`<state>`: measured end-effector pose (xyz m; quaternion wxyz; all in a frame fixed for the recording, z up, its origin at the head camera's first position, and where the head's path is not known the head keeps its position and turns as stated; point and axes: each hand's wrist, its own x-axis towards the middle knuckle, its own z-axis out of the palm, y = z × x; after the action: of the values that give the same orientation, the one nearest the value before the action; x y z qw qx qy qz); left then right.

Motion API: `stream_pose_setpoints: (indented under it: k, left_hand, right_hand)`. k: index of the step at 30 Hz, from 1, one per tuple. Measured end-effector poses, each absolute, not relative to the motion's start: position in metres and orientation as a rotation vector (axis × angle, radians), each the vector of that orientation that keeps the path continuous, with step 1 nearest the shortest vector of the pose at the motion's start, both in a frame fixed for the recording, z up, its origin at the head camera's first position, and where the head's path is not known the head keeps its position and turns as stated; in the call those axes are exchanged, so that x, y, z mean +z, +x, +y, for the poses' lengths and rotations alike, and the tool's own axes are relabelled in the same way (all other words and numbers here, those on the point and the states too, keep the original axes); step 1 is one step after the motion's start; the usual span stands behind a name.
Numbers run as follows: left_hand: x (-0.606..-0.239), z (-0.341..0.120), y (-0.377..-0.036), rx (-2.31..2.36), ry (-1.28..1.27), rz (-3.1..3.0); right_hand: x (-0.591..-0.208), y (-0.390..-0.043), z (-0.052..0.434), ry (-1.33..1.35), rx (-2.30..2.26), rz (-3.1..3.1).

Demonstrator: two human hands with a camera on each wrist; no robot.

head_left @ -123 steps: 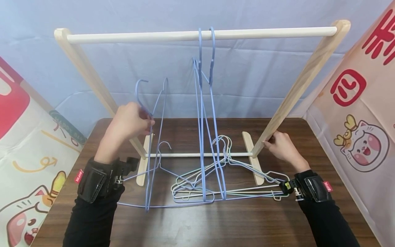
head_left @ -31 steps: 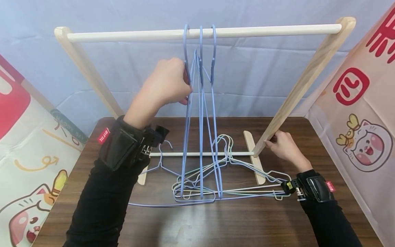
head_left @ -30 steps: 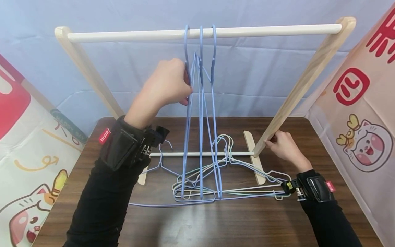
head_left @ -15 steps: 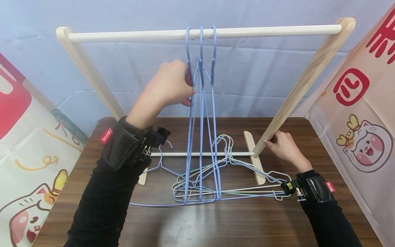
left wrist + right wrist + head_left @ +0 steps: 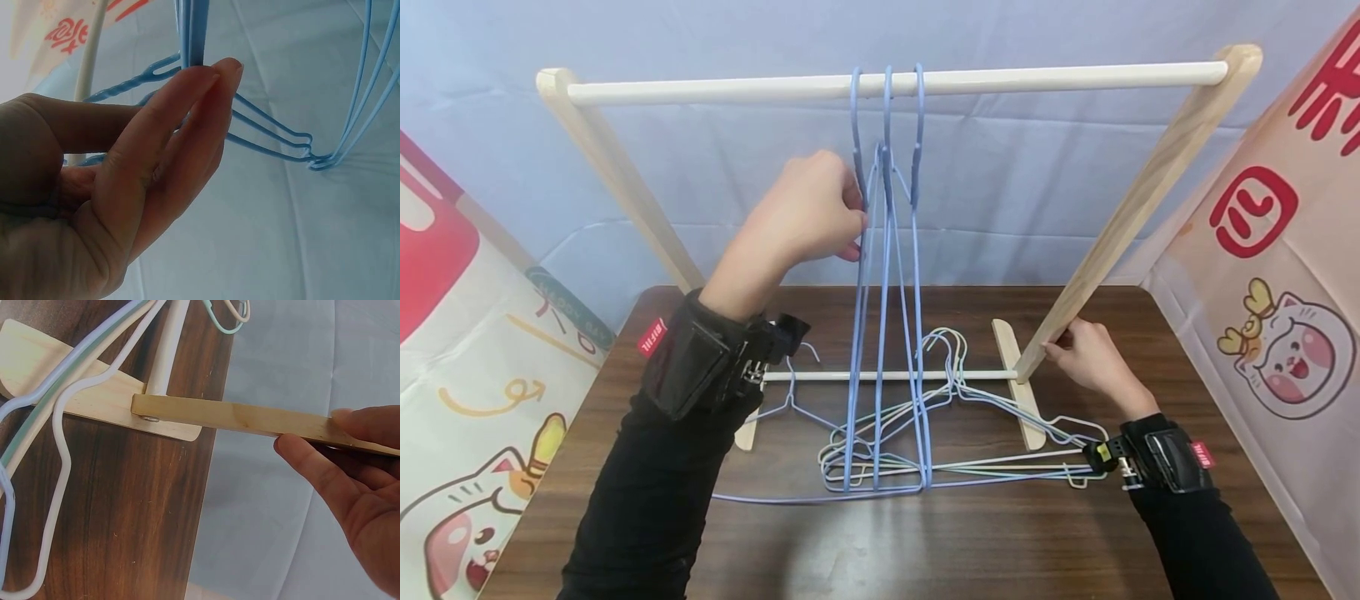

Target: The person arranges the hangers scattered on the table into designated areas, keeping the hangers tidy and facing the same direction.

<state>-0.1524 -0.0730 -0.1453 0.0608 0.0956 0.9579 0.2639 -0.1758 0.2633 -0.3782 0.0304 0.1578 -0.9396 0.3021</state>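
Observation:
My left hand (image 5: 816,208) pinches a blue clothes hanger (image 5: 855,125) just below its hook. That hook lies over the white top rail (image 5: 1037,81) of a wooden rack. Two more blue hangers (image 5: 917,179) hang close on its right, all seen nearly edge-on. In the left wrist view, the thumb and fingertips (image 5: 230,69) meet at the wire; part of the hanger is hidden behind the fingers. My right hand (image 5: 1090,358) holds the rack's right post (image 5: 1120,225) low down. The right wrist view shows the thumb and fingers on either side of that post (image 5: 237,417).
On the brown table (image 5: 880,550), a pile of blue, white and green hangers (image 5: 992,462) lies under and before the rack. Another blue hanger (image 5: 792,392) lies flat at left. The rack's lower rail (image 5: 827,376) crosses behind them. Cloth backdrops surround the table.
About four seconds ago my left hand held this hanger off the rail at left; it has moved right and up, and the hook is over the rail. My right hand stays on the post.

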Motion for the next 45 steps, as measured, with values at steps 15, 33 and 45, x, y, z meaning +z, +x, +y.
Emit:
stream_pose_setpoints:
  k: [15,33,45]
  left_hand:
    - [-0.156,-0.083,-0.157,0.781,0.271,2.872]
    - [-0.187,-0.105,-0.161,0.801,0.207,2.873]
    - [-0.211,-0.121,-0.170,0.744,0.150,2.845]
  right_hand:
    - [-0.380,-0.175,0.264,0.495,0.919,-2.893]
    - [-0.380,-0.176,0.265,0.494,0.910,-2.898]
    - [-0.381,-0.178,0.265,0.491,0.900,-2.897]
